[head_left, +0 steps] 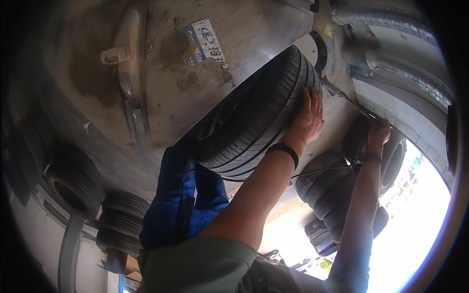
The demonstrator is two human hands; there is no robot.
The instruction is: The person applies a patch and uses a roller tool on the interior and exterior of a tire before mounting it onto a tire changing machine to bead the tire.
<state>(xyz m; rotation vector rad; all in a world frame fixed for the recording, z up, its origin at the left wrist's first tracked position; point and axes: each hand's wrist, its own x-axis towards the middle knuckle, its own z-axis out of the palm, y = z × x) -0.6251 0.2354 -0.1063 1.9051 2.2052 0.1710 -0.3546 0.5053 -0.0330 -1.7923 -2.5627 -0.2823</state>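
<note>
Tan floor (320, 149); stacked dark tyres (317, 190) at right seemingly resting directly on it.

Behind our left fingers (307, 99) sits a black wristband (287, 151); farther back, a dull green short sleeve (200, 263); behind our right fingers (383, 129), a dark band (371, 157).

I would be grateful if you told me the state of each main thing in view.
Left hand: open, resting against the large tyre.
Right hand: closed, apparently on the thin bar.
Large tyre: tilted, fitted on a rim.
Thin bar: slanting.
Wristband: worn.
Lower-left tyres: stacked.
Sticker: ragged-edged.
</note>
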